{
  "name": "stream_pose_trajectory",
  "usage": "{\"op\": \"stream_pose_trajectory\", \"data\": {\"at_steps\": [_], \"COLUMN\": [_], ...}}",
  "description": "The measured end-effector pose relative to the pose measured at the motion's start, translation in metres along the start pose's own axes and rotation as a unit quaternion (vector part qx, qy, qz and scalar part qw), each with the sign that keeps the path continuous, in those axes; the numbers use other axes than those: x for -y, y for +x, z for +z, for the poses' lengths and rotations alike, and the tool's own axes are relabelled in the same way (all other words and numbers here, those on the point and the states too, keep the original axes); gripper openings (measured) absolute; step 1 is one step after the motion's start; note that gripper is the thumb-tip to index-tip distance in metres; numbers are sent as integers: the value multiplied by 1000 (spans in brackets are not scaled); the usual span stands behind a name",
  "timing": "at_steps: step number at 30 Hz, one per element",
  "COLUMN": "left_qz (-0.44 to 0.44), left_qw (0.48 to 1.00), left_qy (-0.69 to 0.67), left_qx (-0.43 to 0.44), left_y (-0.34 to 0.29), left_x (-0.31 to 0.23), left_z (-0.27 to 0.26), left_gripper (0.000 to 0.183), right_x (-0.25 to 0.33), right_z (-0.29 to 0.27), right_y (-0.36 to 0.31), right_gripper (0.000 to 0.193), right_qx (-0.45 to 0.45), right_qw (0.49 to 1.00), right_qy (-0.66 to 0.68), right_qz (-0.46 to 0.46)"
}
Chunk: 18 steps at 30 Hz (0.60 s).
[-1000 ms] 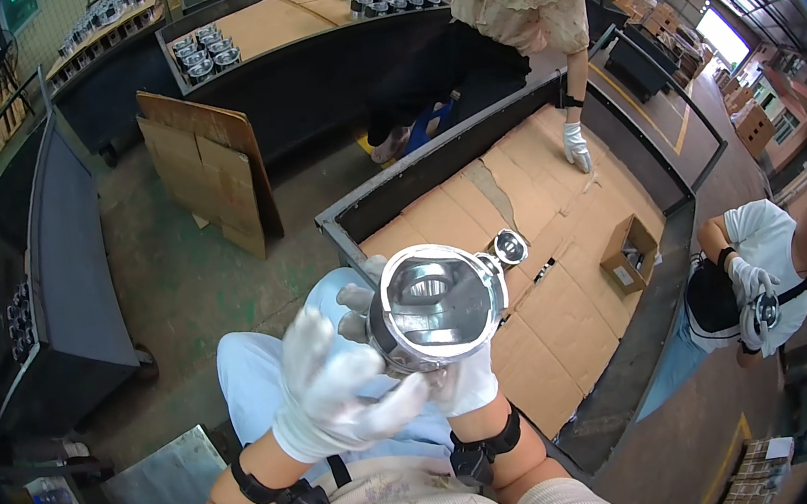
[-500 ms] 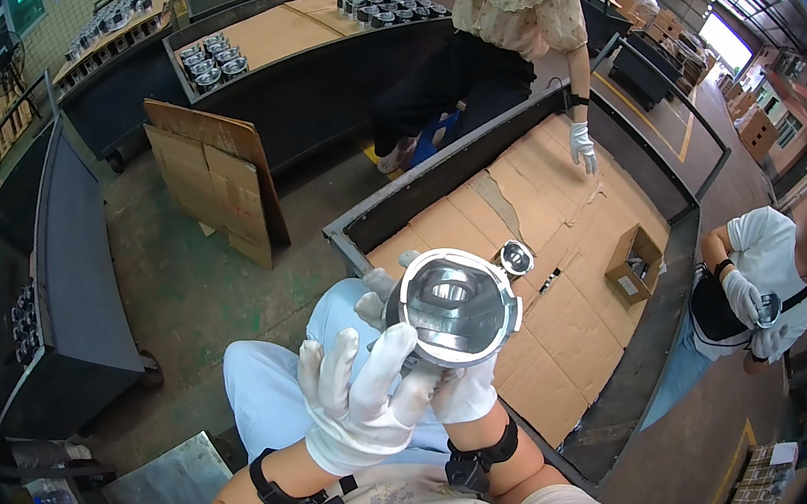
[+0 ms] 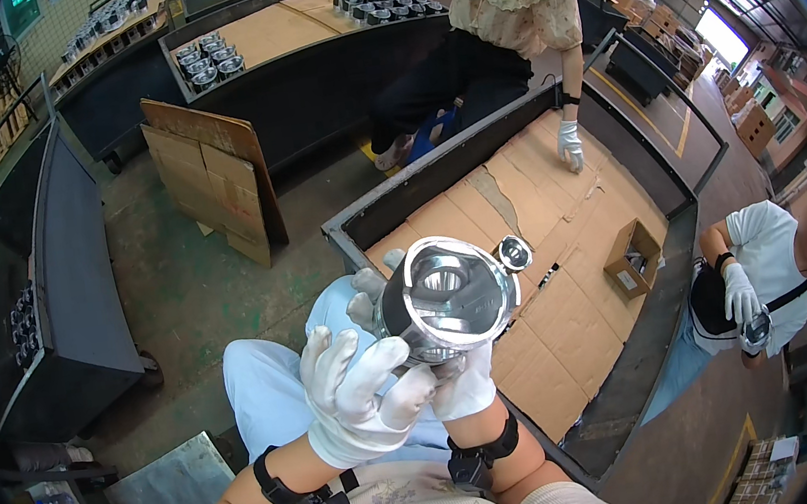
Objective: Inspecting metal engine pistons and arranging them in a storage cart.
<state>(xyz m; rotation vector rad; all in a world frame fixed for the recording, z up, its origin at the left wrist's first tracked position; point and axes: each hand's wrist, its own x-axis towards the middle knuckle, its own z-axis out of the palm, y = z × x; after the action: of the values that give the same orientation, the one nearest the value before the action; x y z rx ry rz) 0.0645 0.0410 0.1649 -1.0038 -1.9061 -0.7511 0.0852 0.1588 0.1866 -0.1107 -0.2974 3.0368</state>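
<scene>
A shiny metal piston (image 3: 459, 295), with its hollow end facing up, is held in front of me over the edge of the bin. My white-gloved right hand (image 3: 465, 385) grips it from below; gloved fingertips show past its far left side. My left hand (image 3: 360, 388), also in a white glove, is at its near left side with fingers apart and half bent. The index fingertip and thumb are close to the piston's lower edge; whether they touch is hard to tell. Beyond the piston, a smaller-looking round metal part (image 3: 515, 253) sits on the cardboard lining (image 3: 557, 354).
An open carton (image 3: 632, 259) stands in the dark metal bin (image 3: 369, 214). Across it, a co-worker's gloved hand (image 3: 569, 145) rests on the cardboard. Another person (image 3: 761, 248) at right holds a metal part. Cardboard sheets (image 3: 213, 180) lean against a cart; metal parts (image 3: 209, 62) stand farther back.
The piston has tilted, showing more of its side wall. My left fingers have drawn back slightly from its face. The co-worker's hand has lowered onto the cardboard; the person at right has turned their part.
</scene>
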Motion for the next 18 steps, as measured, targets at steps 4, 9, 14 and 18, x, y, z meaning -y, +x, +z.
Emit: {"op": "stream_pose_trajectory", "data": {"at_steps": [4, 9, 14, 18], "left_qz": [-28, -150, -61, -49], "left_qw": [992, 934, 969, 972], "left_qy": [-123, -323, -234, -218], "left_qx": [-21, 3, 42, 71], "left_y": [1, 26, 32, 33], "left_x": [9, 12, 19, 19], "left_z": [-2, -2, -14, -19], "left_gripper": [54, 74, 52, 46], "right_x": [1, 23, 26, 26], "right_z": [-1, 4, 21, 26], "right_y": [2, 2, -8, -10], "right_gripper": [72, 77, 81, 89], "right_qx": [8, 69, 70, 26], "right_qw": [998, 994, 994, 992], "right_qy": [46, -4, -44, -96], "right_qz": [40, 89, 75, 74]}}
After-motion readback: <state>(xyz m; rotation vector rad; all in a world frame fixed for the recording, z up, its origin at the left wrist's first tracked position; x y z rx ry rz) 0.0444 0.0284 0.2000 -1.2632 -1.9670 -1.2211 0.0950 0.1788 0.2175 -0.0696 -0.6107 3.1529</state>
